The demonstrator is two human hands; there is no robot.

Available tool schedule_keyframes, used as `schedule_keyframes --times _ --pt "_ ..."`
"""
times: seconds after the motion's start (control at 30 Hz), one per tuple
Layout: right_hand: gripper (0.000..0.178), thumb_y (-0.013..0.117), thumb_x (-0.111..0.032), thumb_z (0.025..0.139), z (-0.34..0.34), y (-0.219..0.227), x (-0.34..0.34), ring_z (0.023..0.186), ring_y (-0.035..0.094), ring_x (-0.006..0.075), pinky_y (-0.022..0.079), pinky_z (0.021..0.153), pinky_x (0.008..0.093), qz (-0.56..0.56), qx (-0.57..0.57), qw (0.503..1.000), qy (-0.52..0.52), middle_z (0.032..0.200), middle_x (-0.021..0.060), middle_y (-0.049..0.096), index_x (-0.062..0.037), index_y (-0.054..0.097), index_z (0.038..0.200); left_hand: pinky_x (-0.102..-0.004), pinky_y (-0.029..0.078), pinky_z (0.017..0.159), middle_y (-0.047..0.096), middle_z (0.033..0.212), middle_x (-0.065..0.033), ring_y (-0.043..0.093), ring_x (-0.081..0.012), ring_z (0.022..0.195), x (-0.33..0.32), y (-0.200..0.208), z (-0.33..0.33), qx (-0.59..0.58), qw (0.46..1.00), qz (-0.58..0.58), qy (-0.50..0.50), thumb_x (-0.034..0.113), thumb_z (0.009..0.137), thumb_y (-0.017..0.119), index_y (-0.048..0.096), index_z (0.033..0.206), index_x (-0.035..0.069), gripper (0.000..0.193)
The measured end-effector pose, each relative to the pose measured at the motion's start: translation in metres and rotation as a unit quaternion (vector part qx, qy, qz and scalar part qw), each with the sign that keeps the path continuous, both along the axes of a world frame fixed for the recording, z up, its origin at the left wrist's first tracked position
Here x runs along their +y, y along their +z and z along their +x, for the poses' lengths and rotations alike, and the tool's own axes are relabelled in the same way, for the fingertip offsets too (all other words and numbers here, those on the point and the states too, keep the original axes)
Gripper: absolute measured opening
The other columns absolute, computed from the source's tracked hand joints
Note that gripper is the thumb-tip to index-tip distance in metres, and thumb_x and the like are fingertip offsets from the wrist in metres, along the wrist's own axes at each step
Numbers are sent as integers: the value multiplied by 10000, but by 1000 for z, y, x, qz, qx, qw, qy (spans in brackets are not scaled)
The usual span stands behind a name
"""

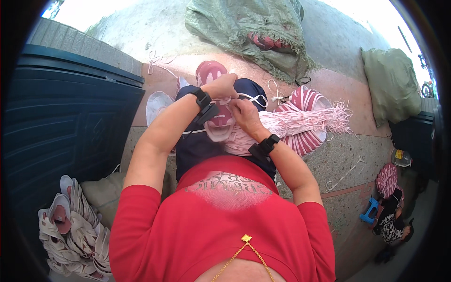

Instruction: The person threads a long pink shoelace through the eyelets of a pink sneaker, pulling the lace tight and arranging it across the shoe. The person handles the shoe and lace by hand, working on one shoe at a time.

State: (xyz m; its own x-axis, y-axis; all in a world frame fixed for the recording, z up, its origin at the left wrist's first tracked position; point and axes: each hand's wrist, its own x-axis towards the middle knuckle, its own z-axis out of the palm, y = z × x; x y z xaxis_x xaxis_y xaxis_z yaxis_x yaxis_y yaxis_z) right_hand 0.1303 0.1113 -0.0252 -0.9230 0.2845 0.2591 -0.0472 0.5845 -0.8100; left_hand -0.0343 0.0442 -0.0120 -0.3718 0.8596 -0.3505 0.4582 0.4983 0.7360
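Observation:
A pink and white shoe upper [220, 118] rests on my lap, its toe up against my thighs and its pink tongue end [209, 71] pointing away from me. My left hand [222, 87] is closed over its upper middle, with the fingertips partly hidden. Close beside it, my right hand [247, 115] pinches at the eyelet edge, where a thin white shoelace [256, 98] loops out to the right. The pinched bit of lace is too small to see clearly. Across my right thigh lies a long bundle of pale pink laces [300, 121].
Striped pink and white uppers [304, 141] lie under the lace bundle. A green woven sack [244, 23] is ahead, another sack [392, 87] at far right. Stacked white uppers [77, 235] stand at lower left near a blue door [70, 117]. Another person [392, 225] sits at right.

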Motion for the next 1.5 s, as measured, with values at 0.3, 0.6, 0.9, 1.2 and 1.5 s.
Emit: schedule_keyframes --times 0.3,0.6,0.9,1.2,1.5 --pt "155 551 -69 740 -8 30 -1 860 545 252 410 727 356 338 -19 936 100 831 84 590 -45 584 889 -167 354 339 595 674 -44 505 -49 420 -18 37 -18 -390 897 19 209 44 782 684 488 1145 -2 415" --pt "68 501 -4 905 6 279 50 655 532 191 470 631 378 -139 436 888 29 729 66 555 -39 522 851 -276 389 380 625 702 -134 565 -152 496 -6 52 17 -228 951 -85 192 51 785 652 585 917 -30 169" --pt "153 593 -200 917 11 195 92 550 353 10 265 439 183 -435 71 894 -78 667 -64 453 -60 594 978 -426 501 636 647 780 -193 629 -341 656 -94 68 8 -11 991 -74 106 141 871 507 633 996 15 218" --pt "208 546 -215 812 -27 44 -32 652 632 322 487 591 397 3 -226 966 123 699 178 634 -43 662 814 -471 485 694 634 781 -176 615 -384 757 -126 16 14 253 968 -5 -2 202 869 496 660 887 62 216" --pt "155 564 -222 811 -36 34 -58 697 654 331 514 598 428 180 -220 958 39 734 144 659 -86 634 841 -483 490 685 631 795 -220 618 -396 766 -132 20 25 211 975 -38 48 220 891 482 639 841 47 239"
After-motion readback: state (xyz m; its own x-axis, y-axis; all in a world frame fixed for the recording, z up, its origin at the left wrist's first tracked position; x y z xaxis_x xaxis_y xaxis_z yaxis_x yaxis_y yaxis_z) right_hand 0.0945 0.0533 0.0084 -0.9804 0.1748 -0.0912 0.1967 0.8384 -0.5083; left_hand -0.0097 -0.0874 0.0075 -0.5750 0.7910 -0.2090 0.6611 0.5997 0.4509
